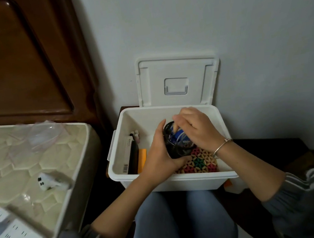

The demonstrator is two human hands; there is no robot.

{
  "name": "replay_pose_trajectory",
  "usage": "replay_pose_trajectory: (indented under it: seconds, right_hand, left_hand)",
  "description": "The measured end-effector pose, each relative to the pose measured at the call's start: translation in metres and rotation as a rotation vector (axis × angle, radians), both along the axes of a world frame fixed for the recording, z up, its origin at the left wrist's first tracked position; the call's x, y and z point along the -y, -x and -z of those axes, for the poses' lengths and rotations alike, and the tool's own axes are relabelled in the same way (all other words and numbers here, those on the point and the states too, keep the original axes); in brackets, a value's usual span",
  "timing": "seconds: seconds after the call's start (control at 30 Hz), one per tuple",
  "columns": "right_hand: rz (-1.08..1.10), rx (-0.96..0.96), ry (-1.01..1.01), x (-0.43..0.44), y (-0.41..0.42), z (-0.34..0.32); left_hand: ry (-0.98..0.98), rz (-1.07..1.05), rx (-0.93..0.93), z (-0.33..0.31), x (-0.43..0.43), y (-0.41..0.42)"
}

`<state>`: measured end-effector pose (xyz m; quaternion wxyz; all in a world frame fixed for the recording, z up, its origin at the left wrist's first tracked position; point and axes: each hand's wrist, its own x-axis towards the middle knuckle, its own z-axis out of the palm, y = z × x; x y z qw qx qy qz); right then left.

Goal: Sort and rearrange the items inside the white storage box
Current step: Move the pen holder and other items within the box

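Two hands were over the white storage box (188, 181), its lid (174, 73) propped against the wall, presumably for access. Flat packs (129, 155) stood on edge along its left wall. My left hand (158, 154) wrapped the black mesh cup (175, 148) mid-box, likely steadying it. My right hand (196, 128) had its fingers curled into the cup's mouth; couldn't tell if they held anything.

Wall (240, 31): pale grey-blue, one small dark mark.
Headboard (18, 56): dark carved wood, left.
Mattress (49, 160): cream, quilted, below it.
Light: dim.

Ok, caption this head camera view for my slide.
Left hand grips a black mesh cup in the white box; right hand reaches into it.
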<state>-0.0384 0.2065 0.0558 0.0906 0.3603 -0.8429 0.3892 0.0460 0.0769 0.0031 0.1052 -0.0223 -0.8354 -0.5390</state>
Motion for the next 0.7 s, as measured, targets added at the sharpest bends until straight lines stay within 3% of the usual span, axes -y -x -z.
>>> replay_pose_trajectory:
  seconds: [0.17, 0.33, 0.47, 0.7]
  right_hand:
    - [-0.028, 0.27, 0.124, -0.017, 0.016, -0.004]
    - [0.295, 0.305, 0.328, -0.058, 0.047, 0.005]
    - [0.445, 0.294, 0.111, -0.09, 0.06, 0.032]
    - [0.29, 0.236, -0.262, -0.092, 0.065, 0.073]
  left_hand:
    - [-0.017, -0.072, 0.025, 0.007, 0.016, 0.013]
    - [0.017, -0.187, 0.041, 0.025, 0.036, 0.029]
    - [0.008, -0.258, 0.069, 0.041, 0.048, 0.045]
    - [-0.03, -0.338, 0.075, 0.058, 0.062, 0.063]
